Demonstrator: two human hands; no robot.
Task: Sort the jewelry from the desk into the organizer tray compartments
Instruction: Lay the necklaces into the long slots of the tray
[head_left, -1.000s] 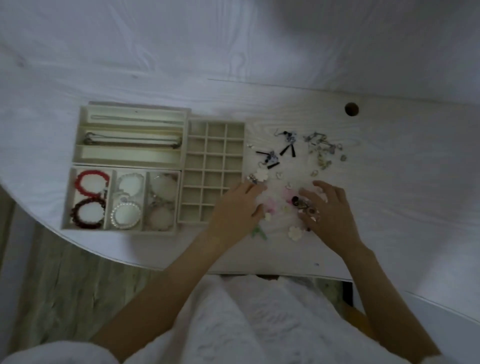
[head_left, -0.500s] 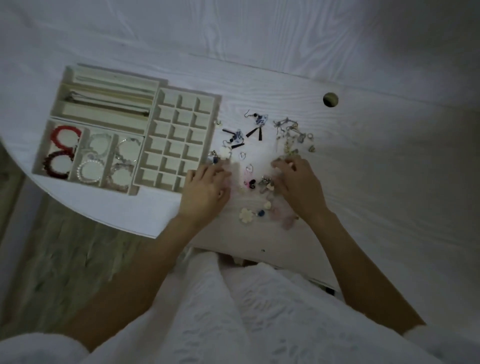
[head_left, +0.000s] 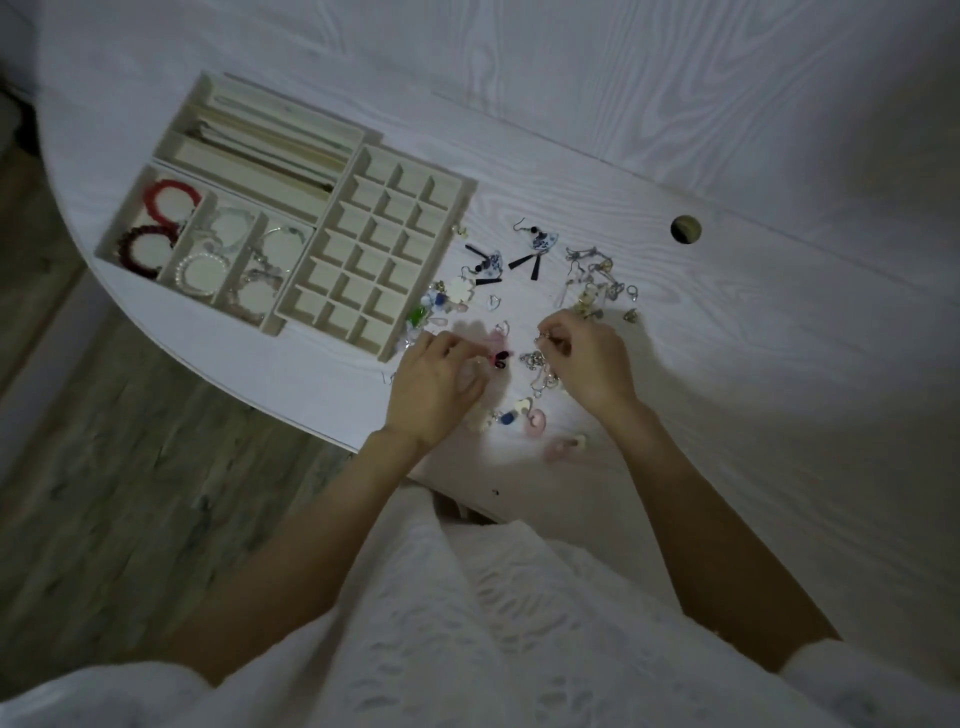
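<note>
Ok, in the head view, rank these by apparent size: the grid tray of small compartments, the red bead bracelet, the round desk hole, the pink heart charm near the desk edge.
1. Grid tray
2. Red bead bracelet
3 and 4. Desk hole and pink heart charm: they look alike, so no ranking.

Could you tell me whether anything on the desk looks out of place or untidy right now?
Yes: the small earrings and charms lie in a loose scatter on the white wooden desk, while the beige grid tray beside them shows only bare compartments. Nothing looks broken.
</note>
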